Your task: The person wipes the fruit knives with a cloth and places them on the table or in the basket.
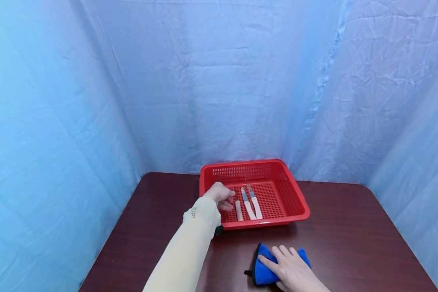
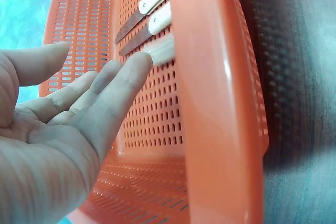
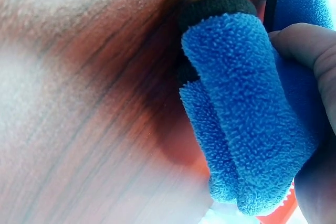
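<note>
My left hand point(image 1: 223, 197) is inside the red plastic basket point(image 1: 302, 202), its thumb held apart from the loosely bent fingers. In the left wrist view, a fingertip point(image 2: 142, 61) overlaps the end of a blurred white handle point(image 2: 161, 49), whose other parts are hidden. Two small knives with white handles, one knife point(image 1: 247, 204) beside the other knife point(image 1: 254, 202), lie on the basket's floor to the right of that hand. My right hand point(image 1: 290, 269) grips a folded blue cloth point(image 3: 241, 103) with black edging, low over the table in front of the basket.
The dark wood-grain table point(image 1: 350, 235) carries the basket near its back edge. A black loop point(image 1: 248, 273) sticks out from the cloth's left side. Light blue curtains point(image 1: 211, 81) hang behind the table and along both sides.
</note>
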Demonstrator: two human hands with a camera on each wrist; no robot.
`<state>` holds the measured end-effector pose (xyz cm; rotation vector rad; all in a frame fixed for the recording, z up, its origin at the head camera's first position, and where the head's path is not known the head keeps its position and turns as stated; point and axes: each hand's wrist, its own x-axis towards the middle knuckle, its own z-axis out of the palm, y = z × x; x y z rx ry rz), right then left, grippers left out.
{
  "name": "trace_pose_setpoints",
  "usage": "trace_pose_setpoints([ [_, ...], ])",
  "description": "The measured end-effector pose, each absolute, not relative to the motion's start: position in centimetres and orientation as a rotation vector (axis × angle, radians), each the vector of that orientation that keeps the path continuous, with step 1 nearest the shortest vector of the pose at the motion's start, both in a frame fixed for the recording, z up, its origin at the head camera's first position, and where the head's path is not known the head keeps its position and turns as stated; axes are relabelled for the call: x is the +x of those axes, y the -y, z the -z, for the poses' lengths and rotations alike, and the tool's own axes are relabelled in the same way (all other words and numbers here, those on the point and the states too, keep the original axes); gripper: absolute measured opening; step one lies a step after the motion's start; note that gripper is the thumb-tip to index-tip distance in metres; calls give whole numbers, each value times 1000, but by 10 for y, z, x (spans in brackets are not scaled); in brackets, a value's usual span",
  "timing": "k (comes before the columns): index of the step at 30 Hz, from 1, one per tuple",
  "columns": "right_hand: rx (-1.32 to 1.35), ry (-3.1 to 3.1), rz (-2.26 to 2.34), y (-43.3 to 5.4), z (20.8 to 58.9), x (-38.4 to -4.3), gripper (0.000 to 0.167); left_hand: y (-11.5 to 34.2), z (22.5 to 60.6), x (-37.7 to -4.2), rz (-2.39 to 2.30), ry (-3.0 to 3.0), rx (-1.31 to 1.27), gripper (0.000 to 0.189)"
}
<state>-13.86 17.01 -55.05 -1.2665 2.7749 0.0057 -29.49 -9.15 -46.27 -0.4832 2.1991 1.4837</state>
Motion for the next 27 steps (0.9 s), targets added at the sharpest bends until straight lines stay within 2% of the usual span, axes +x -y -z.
trace_pose_setpoints([
  [16,-1188,-2818,47,-171,555,-142,70,113,443,-282,-1520,-2233,-267,38],
  [22,-1141,-2808,182,-176,555,-139,80,129,437,-275,-1531,-2236,-202,42],
  [27,-1143,-2810,277,-184,551,-140,81,143,428,-267,-1565,-2232,-127,41],
])
